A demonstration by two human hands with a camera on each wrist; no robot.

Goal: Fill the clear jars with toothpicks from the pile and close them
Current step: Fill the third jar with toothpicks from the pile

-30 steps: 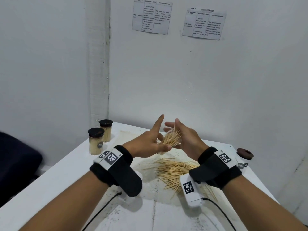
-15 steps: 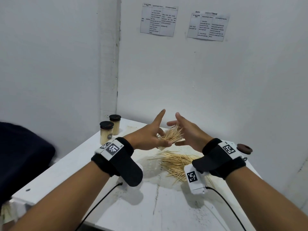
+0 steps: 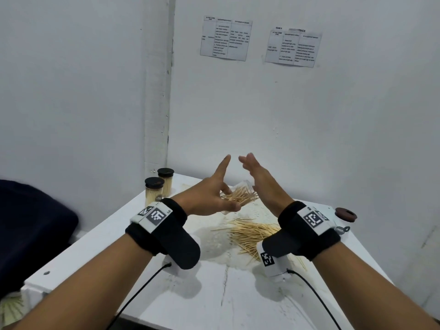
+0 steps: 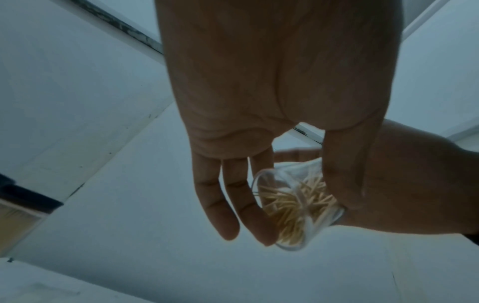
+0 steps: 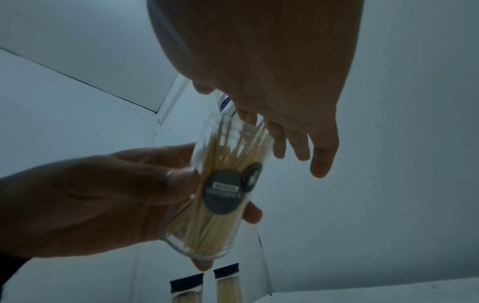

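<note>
right wrist: jar (image 5: 215, 190) label visible

Pale tan toothpicks (image 3: 240, 196) filled the clear jar (image 5: 220, 184), its label (image 5: 224, 191) dark grey; two jars (image 3: 154, 190) wore black lids

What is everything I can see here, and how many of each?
Open jar: one, clear, partly filled with toothpicks, tilted in the air above the table.
Closed jars: two, clear with dark lids, full, at the table's far left corner.
Toothpick pile: one, pale wood, loose on the middle of the table.
Loose lid: one, brown, at the table's right edge.
Table: one, white, worn.
Printed sheets: two, white, on the wall.
Wrist bands: two, black, with white tags.
Left hand: fingers hold the open jar.
Right hand: open, flat beside the jar's mouth.
</note>
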